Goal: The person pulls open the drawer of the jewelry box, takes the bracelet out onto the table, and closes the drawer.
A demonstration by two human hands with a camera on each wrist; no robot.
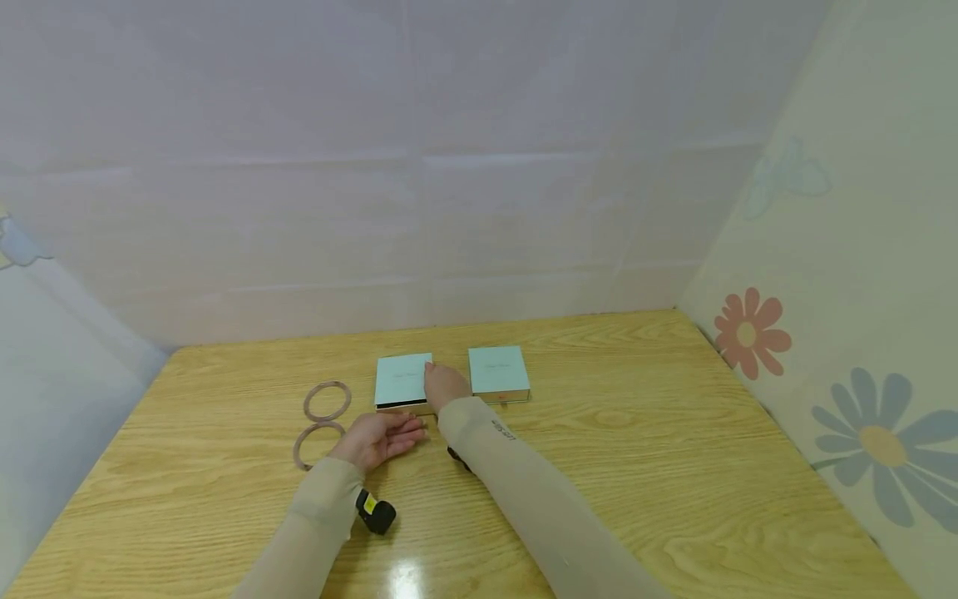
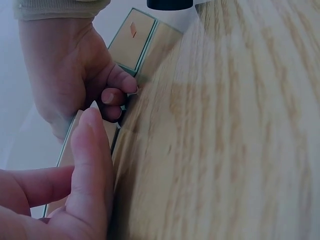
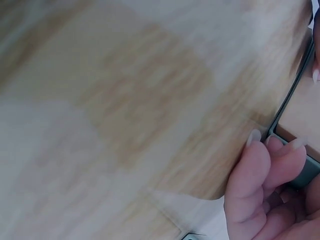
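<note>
A pale blue square box (image 1: 399, 374) with a tan front lies on the table between my hands, a dark strip showing under its top. My right hand (image 1: 446, 384) grips its right side, thumb on the top edge. Curled fingers of that hand (image 3: 267, 185) show at the box's corner in the right wrist view. My left hand (image 1: 380, 439) is at the box's front with relaxed, extended fingers, overlapping the tan front (image 2: 111, 131) in the left wrist view. A matching box (image 1: 497, 368) lies just right of my right hand.
Two thin pinkish rings, one farther back (image 1: 329, 384) and one nearer (image 1: 296, 450), lie left of the boxes. The wooden table (image 1: 636, 466) meets a pale back wall (image 1: 419, 208) and a flower-patterned right wall (image 1: 823, 333). A black wrist camera (image 1: 377, 513) sits at my left wrist.
</note>
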